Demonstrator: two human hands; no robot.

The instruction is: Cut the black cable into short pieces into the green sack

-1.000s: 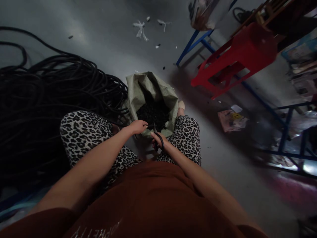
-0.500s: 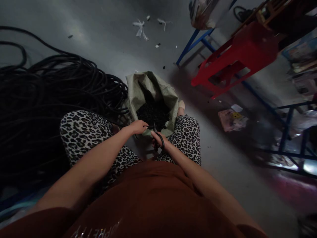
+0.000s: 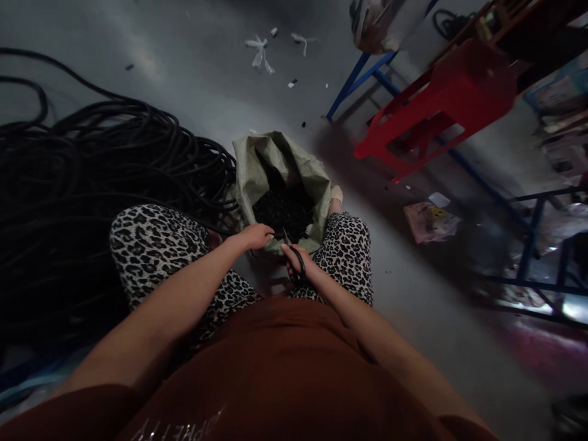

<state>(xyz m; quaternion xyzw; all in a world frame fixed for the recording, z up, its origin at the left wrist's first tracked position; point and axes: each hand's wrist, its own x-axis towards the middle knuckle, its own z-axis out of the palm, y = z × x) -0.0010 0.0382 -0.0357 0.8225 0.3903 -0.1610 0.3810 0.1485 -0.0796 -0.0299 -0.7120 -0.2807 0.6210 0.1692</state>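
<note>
My left hand (image 3: 258,236) is closed in a pinch over the near rim of a pale woven sack (image 3: 248,177). A black hose (image 3: 219,229) runs into it from the left, and a short dark tip shows past the fingertips. Close by on the right, my right hand (image 3: 296,257) grips a pair of scissors (image 3: 301,264) by the black handles. Their narrow blades point up over the sack's mouth, a little apart from the left fingertips. Inside the sack lies a heap of small black pieces (image 3: 285,211). The sack stands between my knees.
A large tangle of black hose (image 3: 114,159) covers the floor at left. To the right are a red plastic stool (image 3: 463,98), a blue metal frame (image 3: 528,245) and a pinkish plastic packet (image 3: 425,223). White plastic scraps (image 3: 260,52) lie on the floor ahead.
The fingers of my right hand have shifted on the scissors, and the blades show more clearly, slightly turned. My left hand and the sack have hardly moved.
</note>
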